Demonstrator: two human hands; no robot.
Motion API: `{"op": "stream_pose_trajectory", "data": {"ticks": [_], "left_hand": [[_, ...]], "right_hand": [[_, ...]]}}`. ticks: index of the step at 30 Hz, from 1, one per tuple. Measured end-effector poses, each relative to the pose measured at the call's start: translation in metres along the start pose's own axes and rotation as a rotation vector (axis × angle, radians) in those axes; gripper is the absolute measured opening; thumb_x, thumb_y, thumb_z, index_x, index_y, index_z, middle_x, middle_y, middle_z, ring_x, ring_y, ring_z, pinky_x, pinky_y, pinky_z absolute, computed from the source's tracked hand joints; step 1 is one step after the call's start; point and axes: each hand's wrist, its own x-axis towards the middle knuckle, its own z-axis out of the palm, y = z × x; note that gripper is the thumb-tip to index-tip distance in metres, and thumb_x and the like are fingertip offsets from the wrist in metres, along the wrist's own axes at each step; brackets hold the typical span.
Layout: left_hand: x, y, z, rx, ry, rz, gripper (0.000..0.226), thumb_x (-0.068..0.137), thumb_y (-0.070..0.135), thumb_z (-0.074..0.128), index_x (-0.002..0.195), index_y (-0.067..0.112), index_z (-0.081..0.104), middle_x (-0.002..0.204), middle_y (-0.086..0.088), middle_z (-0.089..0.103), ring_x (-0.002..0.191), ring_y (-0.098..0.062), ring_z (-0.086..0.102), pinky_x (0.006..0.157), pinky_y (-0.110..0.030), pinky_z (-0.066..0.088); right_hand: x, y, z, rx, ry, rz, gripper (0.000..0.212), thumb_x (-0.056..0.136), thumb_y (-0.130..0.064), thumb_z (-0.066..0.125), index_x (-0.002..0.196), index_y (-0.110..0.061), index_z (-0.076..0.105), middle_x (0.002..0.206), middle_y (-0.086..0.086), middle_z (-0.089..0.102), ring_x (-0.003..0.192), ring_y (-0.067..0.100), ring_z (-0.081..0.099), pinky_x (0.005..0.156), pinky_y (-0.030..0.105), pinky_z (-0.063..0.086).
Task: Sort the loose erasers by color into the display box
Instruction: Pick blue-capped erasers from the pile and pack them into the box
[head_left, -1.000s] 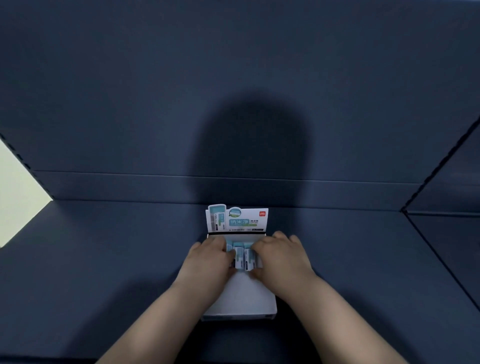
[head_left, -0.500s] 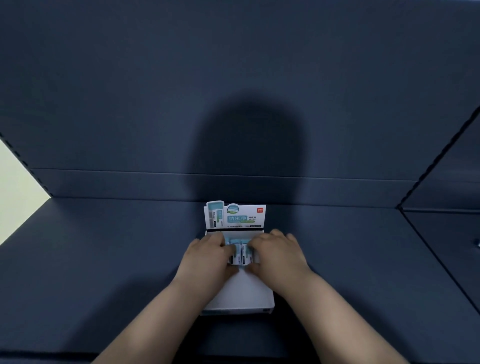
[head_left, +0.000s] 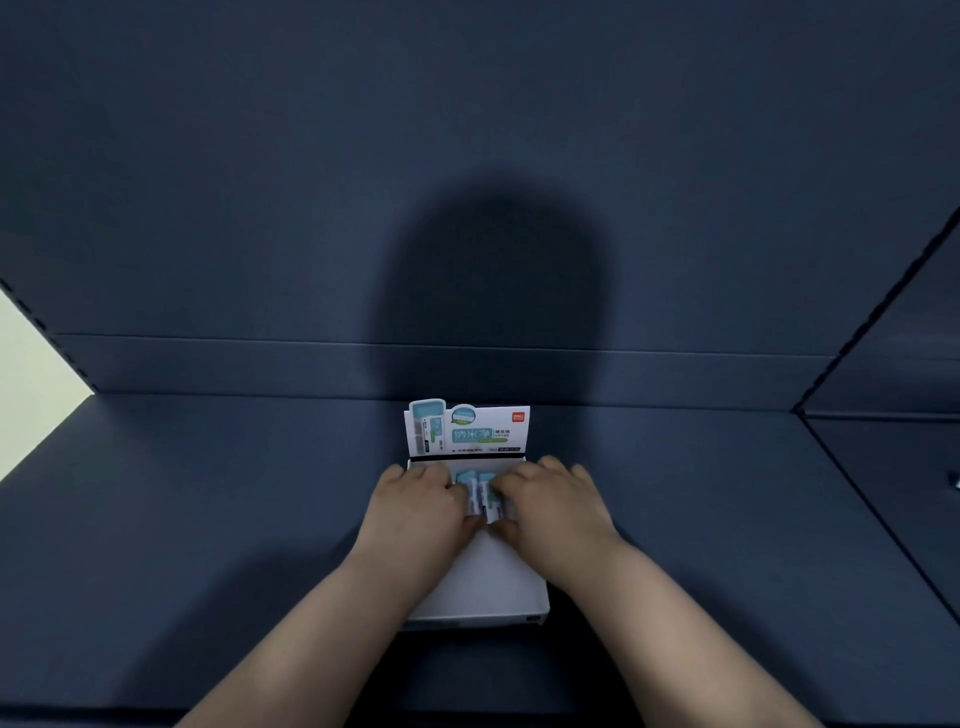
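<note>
A white display box (head_left: 493, 597) lies on the dark blue surface, its printed header card (head_left: 467, 428) standing upright at the far end. Teal-and-white erasers (head_left: 480, 493) sit in a row at the box's far end, against the card. My left hand (head_left: 415, 506) and my right hand (head_left: 556, 506) are both inside the box, fingers curled over the erasers from either side, thumbs at the near edge of the row. The hands hide most of the erasers; only two or three show between them.
A dark blue back wall rises just behind the box. A panel seam (head_left: 857, 493) runs diagonally across the surface at the right. A pale area (head_left: 31, 374) shows past the left edge of the surface.
Both hands have shifted slightly toward the header card, pressing the eraser row closer to the far end. The grip looks the same.
</note>
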Motion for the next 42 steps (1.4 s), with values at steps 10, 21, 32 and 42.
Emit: {"op": "stream_pose_trajectory", "data": {"ticks": [10,21,32,42], "left_hand": [[-0.004,-0.006,-0.008,-0.189,-0.059,-0.205,0.023,0.089,0.042,0.046,0.103,0.025,0.055,0.109,0.007,0.048,0.101,-0.012,0.05,0.082,-0.026,0.033],[0.003,-0.012,-0.01,-0.14,-0.156,-0.094,0.04,0.095,0.047,0.04,0.131,0.034,0.05,0.117,0.007,0.047,0.113,-0.015,0.043,0.078,-0.028,0.023],[0.002,-0.013,-0.009,-0.189,-0.201,-0.108,0.035,0.092,0.045,0.045,0.124,0.033,0.055,0.113,0.007,0.048,0.11,-0.013,0.044,0.078,-0.027,0.023],[0.0,-0.014,-0.005,-0.178,-0.187,-0.108,0.045,0.091,0.047,0.046,0.133,0.032,0.046,0.119,0.006,0.046,0.112,-0.013,0.045,0.086,-0.027,0.027]], "right_hand": [[0.004,0.001,0.0,-0.04,-0.011,-0.039,0.045,0.093,-0.04,0.046,0.137,-0.03,0.043,0.132,-0.002,0.049,0.12,0.022,0.037,0.09,0.035,0.026],[0.003,-0.001,0.001,-0.128,0.033,-0.037,0.032,0.093,-0.032,0.044,0.123,-0.023,0.052,0.123,0.0,0.054,0.115,0.022,0.04,0.09,0.036,0.027],[0.003,-0.001,-0.001,0.0,0.017,0.013,0.024,0.088,-0.027,0.046,0.108,-0.026,0.059,0.111,-0.003,0.059,0.106,0.021,0.045,0.077,0.033,0.021],[0.003,-0.004,0.001,0.004,0.021,0.01,0.031,0.092,-0.026,0.042,0.12,-0.029,0.055,0.117,-0.004,0.056,0.109,0.021,0.044,0.079,0.033,0.022]]}}
